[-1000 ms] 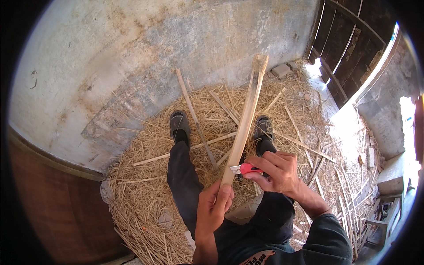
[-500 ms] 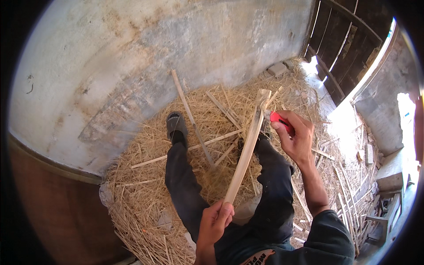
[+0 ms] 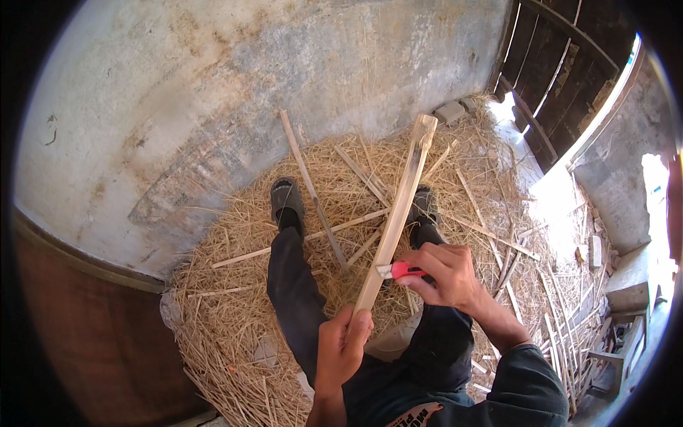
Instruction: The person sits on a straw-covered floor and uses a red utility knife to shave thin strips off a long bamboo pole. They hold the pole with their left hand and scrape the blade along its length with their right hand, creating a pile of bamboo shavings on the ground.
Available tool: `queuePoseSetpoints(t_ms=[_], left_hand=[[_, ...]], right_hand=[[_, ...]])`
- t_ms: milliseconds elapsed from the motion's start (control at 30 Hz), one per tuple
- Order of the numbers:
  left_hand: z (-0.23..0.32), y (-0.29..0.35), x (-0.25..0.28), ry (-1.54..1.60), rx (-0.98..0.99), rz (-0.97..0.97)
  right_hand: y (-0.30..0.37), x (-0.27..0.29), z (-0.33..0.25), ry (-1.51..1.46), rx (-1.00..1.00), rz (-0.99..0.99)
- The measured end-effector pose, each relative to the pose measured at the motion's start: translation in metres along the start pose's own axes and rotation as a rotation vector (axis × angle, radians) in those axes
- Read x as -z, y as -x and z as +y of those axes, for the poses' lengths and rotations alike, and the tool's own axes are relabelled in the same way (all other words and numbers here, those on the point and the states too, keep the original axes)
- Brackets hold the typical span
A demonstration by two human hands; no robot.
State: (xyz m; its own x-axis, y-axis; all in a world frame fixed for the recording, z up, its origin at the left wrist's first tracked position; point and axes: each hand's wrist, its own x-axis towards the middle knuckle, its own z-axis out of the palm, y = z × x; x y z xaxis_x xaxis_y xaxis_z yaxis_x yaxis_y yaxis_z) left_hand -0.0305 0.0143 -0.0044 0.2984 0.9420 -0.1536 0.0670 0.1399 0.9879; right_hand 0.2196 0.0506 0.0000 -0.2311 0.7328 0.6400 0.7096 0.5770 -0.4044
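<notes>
A long pale strip of split bamboo (image 3: 402, 206) slants up and away between my legs. My left hand (image 3: 343, 347) is closed around its lower end. In my right hand (image 3: 447, 276) is a red utility knife (image 3: 407, 270), gripped with the fingers wrapped round its handle. The knife's blade end meets the right edge of the strip, a short way above my left hand. At the strip's far end the wood is thicker and darker along one side.
Straw-like shavings (image 3: 235, 299) cover the floor around my feet. Several thin sticks lie across them, one leaning at the stained wall (image 3: 213, 92). Concrete blocks (image 3: 449, 112) sit by the far corner. A brown panel (image 3: 99, 334) stands at left, dark wooden slats (image 3: 548, 64) at upper right.
My right hand has drawn the knife down along the strip, from near its far end to close above my left hand. The strip's far end has risen slightly.
</notes>
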Motion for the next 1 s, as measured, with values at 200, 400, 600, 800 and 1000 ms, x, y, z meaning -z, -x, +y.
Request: queuePoseSetpoints(t_ms=[200, 400, 600, 800, 1000], left_hand=[[0.002, -0.003, -0.005, 0.008, -0.029, 0.014], [0.005, -0.001, -0.005, 0.082, 0.01, -0.004], [-0.006, 0.01, -0.002, 0.042, 0.035, -0.036], [-0.022, 0.027, -0.001, 0.09, 0.17, -0.045], [-0.024, 0.024, 0.005, 0.078, 0.14, -0.087]], right_hand=[[0.001, -0.002, -0.008, 0.062, 0.037, 0.022], [-0.004, 0.0, -0.009, 0.102, 0.023, 0.068], [-0.015, 0.012, 0.02, 0.049, -0.122, 0.181], [-0.035, 0.03, 0.054, 0.119, -0.252, 0.228], [-0.029, 0.012, 0.056, 0.017, -0.339, 0.242]])
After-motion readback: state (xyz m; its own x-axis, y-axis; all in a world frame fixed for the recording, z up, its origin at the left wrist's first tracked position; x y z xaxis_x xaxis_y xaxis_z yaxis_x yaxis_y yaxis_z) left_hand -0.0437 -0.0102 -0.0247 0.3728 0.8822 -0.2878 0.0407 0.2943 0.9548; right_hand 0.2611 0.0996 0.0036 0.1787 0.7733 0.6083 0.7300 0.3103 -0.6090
